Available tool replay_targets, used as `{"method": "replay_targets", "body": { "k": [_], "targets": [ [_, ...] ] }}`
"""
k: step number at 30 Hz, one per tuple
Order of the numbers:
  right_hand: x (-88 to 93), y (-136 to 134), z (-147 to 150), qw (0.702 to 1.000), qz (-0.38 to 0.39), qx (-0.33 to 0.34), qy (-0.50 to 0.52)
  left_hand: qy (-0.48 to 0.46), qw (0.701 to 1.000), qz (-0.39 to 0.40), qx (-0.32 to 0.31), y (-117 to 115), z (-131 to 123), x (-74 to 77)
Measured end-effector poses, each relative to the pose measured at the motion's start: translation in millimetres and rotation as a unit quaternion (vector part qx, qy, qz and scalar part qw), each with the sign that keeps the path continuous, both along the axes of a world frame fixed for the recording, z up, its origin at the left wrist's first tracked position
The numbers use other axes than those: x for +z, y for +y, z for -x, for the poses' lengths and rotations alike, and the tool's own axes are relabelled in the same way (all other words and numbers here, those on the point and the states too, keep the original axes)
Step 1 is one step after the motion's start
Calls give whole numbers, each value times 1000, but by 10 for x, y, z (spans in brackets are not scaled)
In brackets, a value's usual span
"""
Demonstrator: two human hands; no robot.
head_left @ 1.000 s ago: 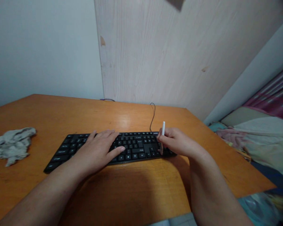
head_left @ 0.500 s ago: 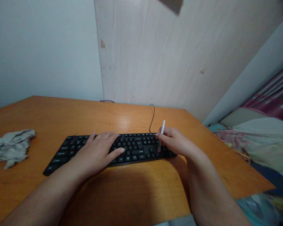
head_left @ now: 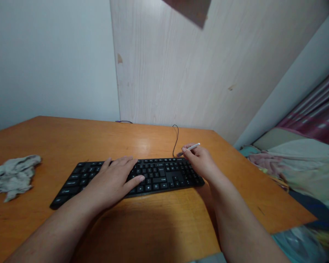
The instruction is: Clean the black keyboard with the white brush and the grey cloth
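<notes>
A black keyboard (head_left: 153, 179) lies at a slight slant on the wooden table. Across its left half rests my left hand (head_left: 116, 177), palm down with the fingers spread, covering part of the keys. My right hand (head_left: 199, 159) is closed in a pinch around a small brush (head_left: 194, 146) with a white handle. The brush is tilted, its greyish tip pointing left, near the keyboard's back edge by the cable. Whether the tip touches the keyboard I cannot tell.
A crumpled grey cloth (head_left: 15, 175) lies on the table (head_left: 142, 138) at the left. The keyboard's thin black cable (head_left: 177, 137) runs toward the wall panel (head_left: 167, 73). Bedding (head_left: 296, 160) and a plastic bag (head_left: 298, 241) are beyond the table's right edge.
My right hand has lifted the brush from the keys at the right toward the keyboard's back edge, and the brush has gone from upright to strongly tilted. My left hand stays put.
</notes>
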State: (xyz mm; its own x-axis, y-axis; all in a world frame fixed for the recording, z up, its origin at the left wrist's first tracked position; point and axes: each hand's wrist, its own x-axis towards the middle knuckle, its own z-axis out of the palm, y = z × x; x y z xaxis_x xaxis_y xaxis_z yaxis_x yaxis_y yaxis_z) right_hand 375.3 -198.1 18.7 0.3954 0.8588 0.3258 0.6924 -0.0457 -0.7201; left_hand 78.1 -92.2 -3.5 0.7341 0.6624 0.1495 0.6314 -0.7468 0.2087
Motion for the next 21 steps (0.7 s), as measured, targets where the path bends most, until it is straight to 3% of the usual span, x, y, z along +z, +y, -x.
{"method": "replay_targets", "body": {
  "k": [6, 14, 21],
  "targets": [
    [43, -33, -23, 999, 9, -1, -40, 8, 1000, 0, -1, 1, 4, 10],
    [131, -131, -59, 991, 96, 4, -94, 16, 1000, -2, 2, 8, -5, 16],
    [230, -225, -33, 983, 147, 62, -94, 2, 1000, -5, -4, 29, -6, -15]
  ]
}}
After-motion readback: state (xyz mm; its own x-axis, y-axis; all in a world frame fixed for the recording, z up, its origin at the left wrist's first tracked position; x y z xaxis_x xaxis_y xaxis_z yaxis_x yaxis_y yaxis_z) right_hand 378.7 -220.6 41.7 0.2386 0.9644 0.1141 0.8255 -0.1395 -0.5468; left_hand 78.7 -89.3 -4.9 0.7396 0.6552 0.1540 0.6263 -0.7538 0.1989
